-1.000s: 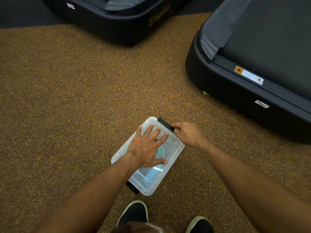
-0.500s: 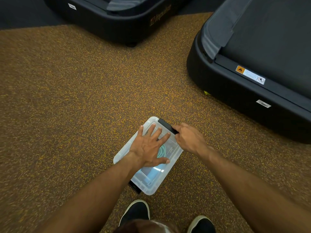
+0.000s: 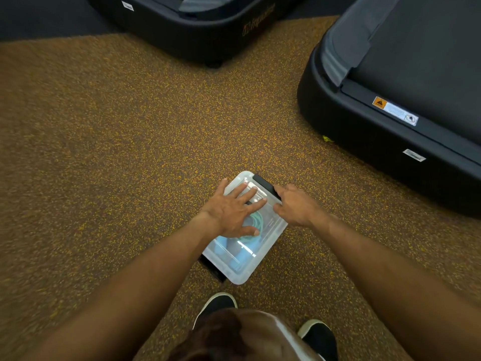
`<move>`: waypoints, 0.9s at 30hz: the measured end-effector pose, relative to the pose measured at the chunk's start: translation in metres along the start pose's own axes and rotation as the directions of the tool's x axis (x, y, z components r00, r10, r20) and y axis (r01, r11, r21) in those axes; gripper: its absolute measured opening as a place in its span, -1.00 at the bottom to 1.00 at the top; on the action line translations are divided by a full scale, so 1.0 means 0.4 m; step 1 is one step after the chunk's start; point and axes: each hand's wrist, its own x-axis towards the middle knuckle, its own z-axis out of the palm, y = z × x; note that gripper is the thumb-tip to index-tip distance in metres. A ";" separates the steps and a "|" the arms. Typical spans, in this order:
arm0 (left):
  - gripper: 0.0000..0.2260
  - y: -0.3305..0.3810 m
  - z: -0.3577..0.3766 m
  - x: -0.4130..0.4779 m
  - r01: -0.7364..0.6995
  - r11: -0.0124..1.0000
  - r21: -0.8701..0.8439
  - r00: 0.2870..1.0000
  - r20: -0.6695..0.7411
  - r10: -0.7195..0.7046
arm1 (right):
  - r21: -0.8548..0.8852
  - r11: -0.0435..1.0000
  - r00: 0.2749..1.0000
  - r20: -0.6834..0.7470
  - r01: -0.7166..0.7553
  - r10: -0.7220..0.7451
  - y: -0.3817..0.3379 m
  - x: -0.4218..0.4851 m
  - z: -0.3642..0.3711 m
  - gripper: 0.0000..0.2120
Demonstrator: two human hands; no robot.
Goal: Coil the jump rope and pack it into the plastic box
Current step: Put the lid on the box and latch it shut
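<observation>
A clear plastic box [image 3: 247,267] with its lid on sits on the speckled floor in front of my feet. Through the lid I see the coiled teal jump rope [image 3: 256,221] and its light blue handles [image 3: 238,256]. My left hand [image 3: 231,212] lies flat on the lid, fingers spread. My right hand [image 3: 296,204] rests at the box's far right edge, fingers on the black latch [image 3: 265,185]. A second black latch [image 3: 212,268] shows at the near end.
A black treadmill base [image 3: 377,136] stands close on the right, another [image 3: 197,29] at the back. My two dark shoes [image 3: 217,304] stand just behind the box. Brown speckled rubber floor [image 3: 117,152] stretches to the left.
My right hand has slid slightly along the far latch and pressed down on it. My left hand stays flat on the lid. The view shifted a little.
</observation>
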 end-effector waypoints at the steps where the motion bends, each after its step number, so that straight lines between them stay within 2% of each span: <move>1: -0.26 -0.002 -0.006 -0.001 0.005 1.000 -0.002 1.000 0.009 -0.005 | -0.004 1.000 1.000 0.008 0.002 -0.002 -0.002 -0.003 -0.003 -0.49; 6: -0.38 -0.022 -0.010 -0.045 0.019 0.999 -0.043 0.999 -0.028 -0.020 | -0.107 0.994 0.999 0.026 0.029 -0.026 -0.005 -0.036 0.012 -0.40; 9: -0.43 -0.035 -0.004 -0.108 0.073 0.974 -0.213 0.992 -0.083 -0.092 | -0.113 0.993 0.999 0.021 0.032 -0.030 -0.013 -0.066 0.026 -0.43; 12: -0.45 -0.047 0.019 -0.176 0.153 0.876 -0.457 0.973 -0.085 -0.215 | -0.080 0.995 0.998 0.037 0.055 -0.053 -0.028 -0.099 0.038 -0.47; 15: -0.50 -0.050 0.056 -0.232 0.202 0.690 -0.695 0.906 -0.136 -0.402 | -0.089 0.990 0.994 -0.013 0.110 -0.111 -0.050 -0.126 0.048 -0.50; 17: -0.56 -0.042 0.076 -0.256 0.203 0.549 -0.811 0.860 -0.120 -0.496 | -0.082 0.984 0.987 -0.017 0.160 -0.162 -0.068 -0.140 0.066 -0.53; 21: -0.58 -0.018 0.128 -0.311 0.159 0.154 -0.975 0.767 0.024 -0.641 | -0.066 0.960 0.962 0.043 0.273 -0.270 -0.112 -0.193 0.127 -0.56; 23: -0.56 -0.006 0.159 -0.338 0.176 0.026 -0.984 0.747 0.116 -0.654 | -0.073 0.948 0.949 0.078 0.311 -0.306 -0.138 -0.225 0.153 -0.56; 27: -0.50 0.009 0.206 -0.355 0.215 -0.230 -0.949 0.745 0.311 -0.590 | -0.168 0.901 0.914 0.148 0.400 -0.378 -0.191 -0.230 0.182 -0.50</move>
